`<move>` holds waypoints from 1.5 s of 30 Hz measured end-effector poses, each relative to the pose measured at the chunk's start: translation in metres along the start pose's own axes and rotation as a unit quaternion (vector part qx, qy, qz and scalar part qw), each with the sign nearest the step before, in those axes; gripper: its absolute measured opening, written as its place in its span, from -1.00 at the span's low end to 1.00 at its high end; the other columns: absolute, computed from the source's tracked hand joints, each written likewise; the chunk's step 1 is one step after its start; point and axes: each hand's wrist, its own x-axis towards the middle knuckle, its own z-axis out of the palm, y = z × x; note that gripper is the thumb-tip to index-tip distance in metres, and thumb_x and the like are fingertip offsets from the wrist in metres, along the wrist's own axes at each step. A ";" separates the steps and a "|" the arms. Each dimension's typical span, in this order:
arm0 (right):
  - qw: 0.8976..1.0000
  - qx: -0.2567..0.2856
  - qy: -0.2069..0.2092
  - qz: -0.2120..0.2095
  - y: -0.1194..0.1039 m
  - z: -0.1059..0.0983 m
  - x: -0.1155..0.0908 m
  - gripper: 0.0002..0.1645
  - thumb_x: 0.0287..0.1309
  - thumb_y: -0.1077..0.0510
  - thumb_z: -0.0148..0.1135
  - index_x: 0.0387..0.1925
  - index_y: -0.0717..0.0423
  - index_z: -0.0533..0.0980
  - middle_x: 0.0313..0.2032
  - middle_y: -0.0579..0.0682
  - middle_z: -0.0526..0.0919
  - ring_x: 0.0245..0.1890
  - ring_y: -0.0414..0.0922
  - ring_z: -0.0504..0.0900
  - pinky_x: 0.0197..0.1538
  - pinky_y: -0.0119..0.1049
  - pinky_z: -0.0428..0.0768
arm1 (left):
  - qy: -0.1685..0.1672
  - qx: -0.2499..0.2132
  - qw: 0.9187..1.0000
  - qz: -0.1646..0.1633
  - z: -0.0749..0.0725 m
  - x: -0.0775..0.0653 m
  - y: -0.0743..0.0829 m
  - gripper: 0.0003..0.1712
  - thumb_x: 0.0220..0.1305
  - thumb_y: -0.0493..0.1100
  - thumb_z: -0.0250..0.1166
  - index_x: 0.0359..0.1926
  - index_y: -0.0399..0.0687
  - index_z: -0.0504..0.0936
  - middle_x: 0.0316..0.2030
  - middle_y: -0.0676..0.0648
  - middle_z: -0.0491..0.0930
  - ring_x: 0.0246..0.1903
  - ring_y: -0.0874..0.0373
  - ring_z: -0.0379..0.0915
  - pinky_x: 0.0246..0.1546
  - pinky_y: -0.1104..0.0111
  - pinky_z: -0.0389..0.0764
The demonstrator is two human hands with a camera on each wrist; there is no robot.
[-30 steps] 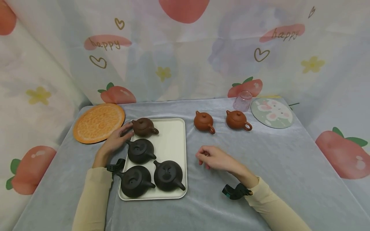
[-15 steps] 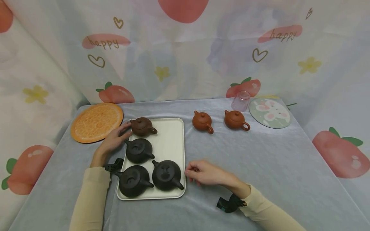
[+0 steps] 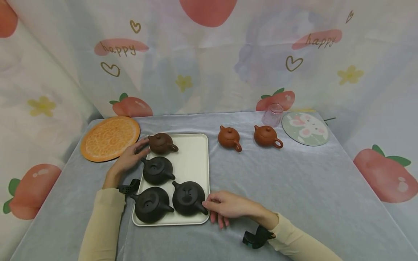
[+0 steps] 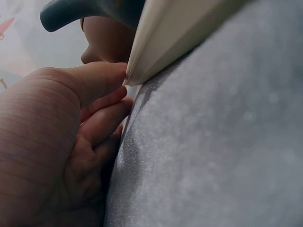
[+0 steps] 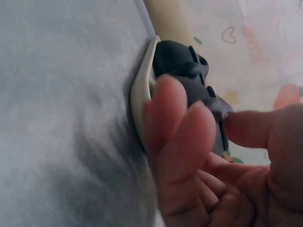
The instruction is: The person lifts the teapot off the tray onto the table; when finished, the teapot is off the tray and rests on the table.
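On the white tray (image 3: pixel 192 159) stand a dark brown teapot (image 3: pixel 161 143) and three black ones: the middle black teapot (image 3: pixel 156 169), the front left black teapot (image 3: pixel 150 206) and the front right black teapot (image 3: pixel 186 199). My left hand (image 3: pixel 128 158) rests at the tray's left edge. In the left wrist view its thumb (image 4: pixel 102 78) touches the rim, with the other fingers beside it. My right hand (image 3: pixel 232 206) is at the front right teapot's handle (image 5: pixel 218 105). The thumb tip overlaps that handle, while the other fingers hang loosely outside the tray.
Two reddish-brown teapots, a left one (image 3: pixel 229 137) and a right one (image 3: pixel 266 136), stand right of the tray. Behind them is a pink glass (image 3: pixel 272 115) beside a round rabbit-print mat (image 3: pixel 305 128). An orange round mat (image 3: pixel 111 139) lies at the back left.
My right hand has moved left and nearer the front, from beside the tray to the front right black teapot's handle. My left hand has stayed at the tray's edge.
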 end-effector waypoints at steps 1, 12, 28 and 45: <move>1.000 0.011 -0.001 0.002 0.000 0.001 0.000 -0.64 0.45 0.03 0.01 -0.39 0.18 0.50 -0.58 0.02 0.64 -0.77 -0.20 0.54 -0.70 -0.42 0.47 | 0.000 0.001 1.000 0.000 0.000 0.000 0.000 -0.20 0.42 0.12 0.14 0.48 -0.21 0.14 0.51 -0.26 -0.06 0.46 -0.30 -0.09 0.38 -0.19 0.02; 0.991 0.124 -0.045 0.029 -0.001 0.009 0.003 -0.56 0.46 0.03 -0.03 -0.15 0.36 0.55 -0.48 0.05 0.68 -0.65 -0.24 0.61 -0.60 -0.46 0.54 | 0.001 0.010 1.000 -0.009 0.000 0.002 -0.001 -0.20 0.42 0.14 0.13 0.49 -0.15 0.14 0.52 -0.25 -0.06 0.47 -0.29 -0.10 0.39 -0.21 -0.01; 0.999 0.039 0.006 0.020 -0.002 0.007 0.002 -0.47 0.47 -0.06 -0.06 -0.48 0.27 0.46 -0.62 -0.07 0.54 -0.70 -0.25 0.45 -0.61 -0.44 0.40 | 0.004 0.003 1.000 -0.004 0.002 0.001 0.003 -0.20 0.43 0.12 0.13 0.50 -0.17 0.12 0.48 -0.28 0.06 0.48 -0.24 -0.11 0.40 -0.17 -0.01; 0.999 -0.036 0.037 0.007 0.000 0.001 0.003 -0.43 0.46 -0.11 -0.05 -0.60 0.16 0.45 -0.65 -0.12 0.52 -0.72 -0.22 0.41 -0.63 -0.40 0.34 | -0.002 -0.002 1.000 -0.023 0.002 0.002 0.003 -0.20 0.43 0.10 0.14 0.52 -0.11 0.08 0.48 -0.26 0.07 0.49 -0.22 -0.15 0.40 -0.17 -0.02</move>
